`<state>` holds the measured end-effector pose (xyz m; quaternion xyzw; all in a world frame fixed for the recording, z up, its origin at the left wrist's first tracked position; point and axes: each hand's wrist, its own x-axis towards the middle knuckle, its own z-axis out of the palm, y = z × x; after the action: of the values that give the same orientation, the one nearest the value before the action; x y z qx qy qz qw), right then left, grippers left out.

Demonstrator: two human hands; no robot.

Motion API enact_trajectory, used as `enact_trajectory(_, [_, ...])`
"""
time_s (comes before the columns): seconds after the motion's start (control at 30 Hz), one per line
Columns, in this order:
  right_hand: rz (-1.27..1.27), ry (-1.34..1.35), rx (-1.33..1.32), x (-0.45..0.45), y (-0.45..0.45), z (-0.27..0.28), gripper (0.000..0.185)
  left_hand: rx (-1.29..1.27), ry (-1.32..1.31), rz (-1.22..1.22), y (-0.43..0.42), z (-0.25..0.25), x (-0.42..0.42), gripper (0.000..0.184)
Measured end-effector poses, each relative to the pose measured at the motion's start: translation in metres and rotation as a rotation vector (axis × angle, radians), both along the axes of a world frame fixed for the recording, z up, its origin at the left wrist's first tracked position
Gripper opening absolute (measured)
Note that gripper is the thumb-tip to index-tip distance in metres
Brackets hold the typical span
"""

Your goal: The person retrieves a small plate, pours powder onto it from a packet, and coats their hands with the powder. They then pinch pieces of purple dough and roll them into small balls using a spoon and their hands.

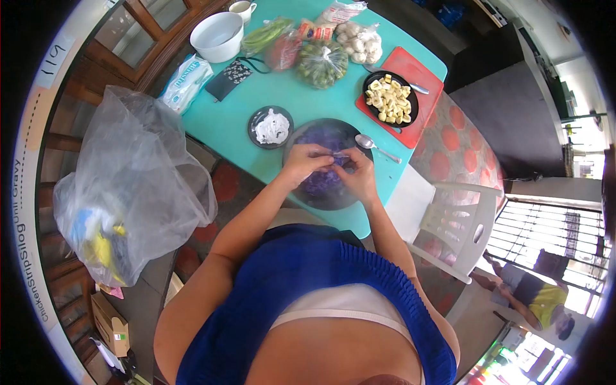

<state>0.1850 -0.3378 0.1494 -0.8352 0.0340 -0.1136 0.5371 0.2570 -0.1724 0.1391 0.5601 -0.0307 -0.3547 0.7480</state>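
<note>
My left hand point(308, 163) and my right hand point(358, 174) meet over a large dark round bowl or tray point(324, 203) near the table's front edge. Their fingertips are pinched together around something small, whose kind is hidden by the fingers. Beneath them, a purple mass point(316, 183) covers the middle of the vessel. A metal spoon point(377, 148) lies to the right, its bowl end at the vessel's rim. On the left, a small dark plate point(251, 135) carries a white powdery heap point(271, 128).
A red cutting board point(431, 83) holds a black plate of pale yellow chunks point(388, 101) and a knife point(418, 88). Bagged vegetables point(322, 64), a white bowl point(217, 37), a mug point(242, 10) and a wipes pack point(186, 83) line the turquoise table point(221, 122). A white chair point(452, 224) stands right; another person point(536, 295) sits beyond.
</note>
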Motion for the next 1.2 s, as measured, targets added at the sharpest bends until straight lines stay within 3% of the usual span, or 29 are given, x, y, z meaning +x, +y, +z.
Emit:
enact_trajectory(0.17, [-0.033,0.185,0.14,-0.003,-0.01,-0.003,0.027,-0.007,-0.029,-0.026,-0.003,-0.01,0.003,0.019])
enact_trajectory(0.23, [-0.018,0.222,0.475,-0.003,-0.021,-0.004,0.022,0.071,-0.13,-0.005,0.002,-0.01,0.007,0.016])
enact_trajectory(0.27, [0.025,0.274,0.495,-0.004,-0.028,-0.007,0.02,0.073,-0.127,-0.006,0.005,-0.014,0.008,0.016])
enact_trajectory(0.33, [0.02,0.297,0.583,-0.003,-0.028,-0.014,0.021,0.361,-0.387,-0.074,0.008,-0.028,0.01,0.011])
enact_trajectory(0.37, [0.018,0.317,0.67,0.0,-0.027,-0.018,0.022,0.366,-0.389,-0.061,0.008,-0.044,0.009,0.011])
enact_trajectory(0.43, [0.028,0.341,0.716,0.01,-0.021,-0.024,0.024,0.615,-0.978,-0.023,0.009,-0.072,0.004,0.011])
enact_trajectory(0.5, [0.046,0.371,0.761,0.025,-0.009,-0.031,0.025,0.671,-1.027,-0.003,0.01,-0.074,-0.005,0.013])
enact_trajectory(0.57, [0.169,0.277,0.359,0.05,0.005,-0.032,0.026,0.866,-1.019,-0.155,0.012,-0.079,-0.011,0.01])
enact_trajectory(0.6, [0.16,0.292,0.117,0.063,0.016,-0.03,0.023,0.866,-1.058,-0.184,0.014,-0.089,-0.012,0.012])
enact_trajectory(0.63, [0.173,0.291,0.116,0.079,0.028,-0.034,0.023,0.874,-1.053,-0.173,0.017,-0.088,-0.013,0.012])
enact_trajectory(0.7, [0.195,0.011,-0.271,0.111,0.053,-0.05,0.024,0.718,-1.17,-0.054,0.023,-0.082,-0.019,0.012])
enact_trajectory(0.83, [0.36,-0.004,-0.343,0.156,0.094,-0.091,0.021,0.707,-1.082,0.0,0.045,-0.069,-0.035,0.017])
enact_trajectory(0.9, [0.402,-0.109,-0.579,0.168,0.109,-0.108,0.016,0.706,-1.04,-0.003,0.061,-0.074,-0.038,0.017])
enact_trajectory(1.07, [0.602,-0.086,-0.879,0.167,0.129,-0.117,0.013,0.689,-0.709,0.187,0.097,-0.076,-0.035,0.016])
enact_trajectory(1.2, [0.583,-0.211,-0.852,0.168,0.124,-0.129,0.013,0.68,-0.571,0.426,0.117,-0.092,-0.02,0.016])
